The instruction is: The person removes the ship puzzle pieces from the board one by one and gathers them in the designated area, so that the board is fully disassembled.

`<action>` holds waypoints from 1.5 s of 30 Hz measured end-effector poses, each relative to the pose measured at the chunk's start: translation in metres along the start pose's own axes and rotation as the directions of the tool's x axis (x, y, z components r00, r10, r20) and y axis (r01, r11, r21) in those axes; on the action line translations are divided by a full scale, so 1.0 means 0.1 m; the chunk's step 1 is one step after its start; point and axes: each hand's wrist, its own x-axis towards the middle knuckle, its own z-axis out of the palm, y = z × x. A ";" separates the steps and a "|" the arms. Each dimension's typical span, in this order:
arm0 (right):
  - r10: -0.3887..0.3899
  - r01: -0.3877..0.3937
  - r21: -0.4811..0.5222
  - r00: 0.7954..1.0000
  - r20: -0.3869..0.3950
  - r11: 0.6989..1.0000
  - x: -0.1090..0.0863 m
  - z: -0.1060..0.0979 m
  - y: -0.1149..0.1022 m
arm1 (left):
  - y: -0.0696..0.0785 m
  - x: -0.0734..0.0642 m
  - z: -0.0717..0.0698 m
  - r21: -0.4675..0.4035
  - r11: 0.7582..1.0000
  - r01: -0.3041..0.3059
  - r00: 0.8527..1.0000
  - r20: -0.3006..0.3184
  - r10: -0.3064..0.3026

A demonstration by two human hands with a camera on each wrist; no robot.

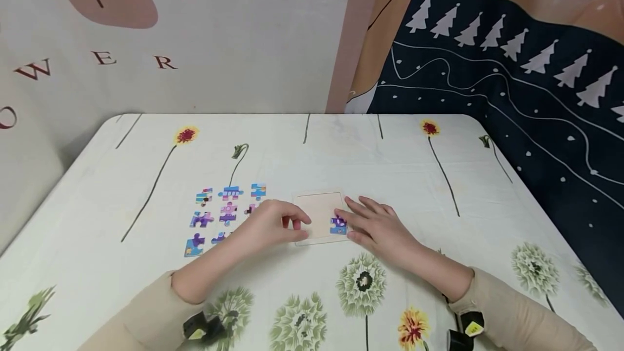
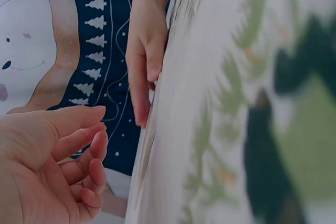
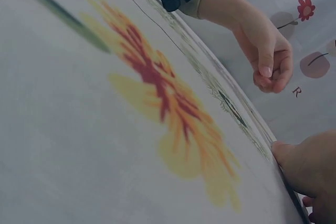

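Observation:
A pale, flat puzzle tray (image 1: 314, 207) lies on the table in the head view. Purple-and-blue jigsaw pieces (image 1: 338, 229), fitted together, sit at its right side. My right hand (image 1: 377, 232) rests at that side, fingers spread and straight, with fingertips at the pieces and the tray's edge. Over the tray's left part hovers my left hand (image 1: 273, 225), its fingers loosely bent. The left wrist view shows this left hand (image 2: 58, 166) with nothing between thumb and fingers. Left of it, loose jigsaw pieces (image 1: 228, 213) lie in rough rows, some hidden behind the hand.
The table carries a white cloth (image 1: 146, 177) printed with flowers and dandelions. Behind it hangs a pale curtain (image 1: 244, 42) with letters; a dark blue cloth (image 1: 487, 69) with white trees covers the right side.

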 end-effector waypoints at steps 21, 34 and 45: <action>0.053 -0.053 0.035 0.999 -0.007 0.998 0.00 0.01 0.02 | 0.06 0.32 0.29 0.009 1.000 -0.006 0.999 -0.045 0.007; 0.044 -0.043 0.020 0.999 -0.008 0.999 0.00 0.00 0.01 | 0.00 0.46 0.43 0.084 0.994 -0.064 0.997 -0.034 0.067; 0.044 -0.043 0.015 0.999 -0.005 0.999 0.00 0.01 0.02 | 0.00 0.48 0.47 0.161 0.987 -0.016 0.999 -0.041 0.023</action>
